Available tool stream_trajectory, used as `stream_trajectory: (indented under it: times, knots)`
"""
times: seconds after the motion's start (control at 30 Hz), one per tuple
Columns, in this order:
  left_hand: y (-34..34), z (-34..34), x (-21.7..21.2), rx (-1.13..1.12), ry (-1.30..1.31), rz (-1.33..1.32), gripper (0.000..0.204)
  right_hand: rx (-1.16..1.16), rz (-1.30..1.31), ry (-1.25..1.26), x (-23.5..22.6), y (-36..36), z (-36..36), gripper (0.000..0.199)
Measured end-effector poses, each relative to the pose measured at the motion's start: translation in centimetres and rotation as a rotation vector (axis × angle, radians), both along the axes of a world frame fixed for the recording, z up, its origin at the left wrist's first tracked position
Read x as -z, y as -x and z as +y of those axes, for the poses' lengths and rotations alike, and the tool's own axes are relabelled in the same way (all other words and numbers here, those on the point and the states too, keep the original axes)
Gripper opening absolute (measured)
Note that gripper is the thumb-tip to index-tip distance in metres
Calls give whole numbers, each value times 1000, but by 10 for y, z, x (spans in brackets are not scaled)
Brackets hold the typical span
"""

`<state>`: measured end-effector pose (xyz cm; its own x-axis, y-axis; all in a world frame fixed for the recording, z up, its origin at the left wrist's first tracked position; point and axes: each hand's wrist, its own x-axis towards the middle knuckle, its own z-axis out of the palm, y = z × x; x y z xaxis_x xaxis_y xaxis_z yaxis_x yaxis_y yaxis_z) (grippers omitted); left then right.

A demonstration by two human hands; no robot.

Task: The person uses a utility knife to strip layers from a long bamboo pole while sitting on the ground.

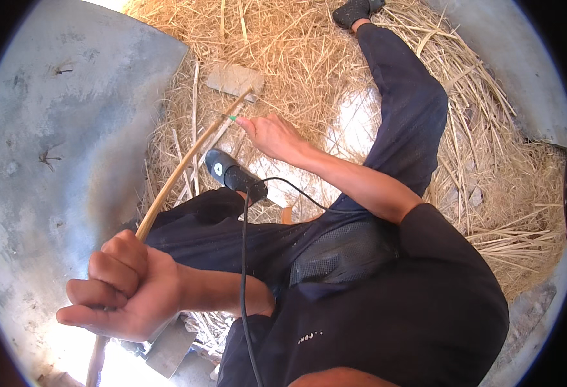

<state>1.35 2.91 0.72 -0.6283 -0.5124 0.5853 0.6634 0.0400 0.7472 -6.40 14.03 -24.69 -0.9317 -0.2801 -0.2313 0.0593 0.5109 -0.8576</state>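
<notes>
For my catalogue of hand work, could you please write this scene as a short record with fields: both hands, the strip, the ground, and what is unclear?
Left hand: closed around the long tan strip
Right hand: holds a small green tool at the strip's farther part
Strip: slants from lower left to upper middle; farther end at a flat grey slab
Ground: loose straw-like litter
Unclear: whether tool and strip touch

Left hand point(127, 284) wrapped around a long stick point(184, 161), right hand point(275, 137) holding a green tool point(233, 118) near its far end, straw point(290, 58)
</notes>
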Motion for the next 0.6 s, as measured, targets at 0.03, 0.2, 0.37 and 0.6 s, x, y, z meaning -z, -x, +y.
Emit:
stream_trajectory:
  times: [0.03,0.2,0.37,0.6]
  knots:
    - [1,0,0,-6,4,5,53,-57,-70,-17,-6,0,1,52]
    - [1,-1,1,51,9,17,52,122,407,134,-22,-10,-4,52]
    - [3,1,-2,113,4,18,53,13,-79,-122,17,14,14,50]
    - [-1,1,1,127,-13,36,53,90,341,161,0,-4,0,54]
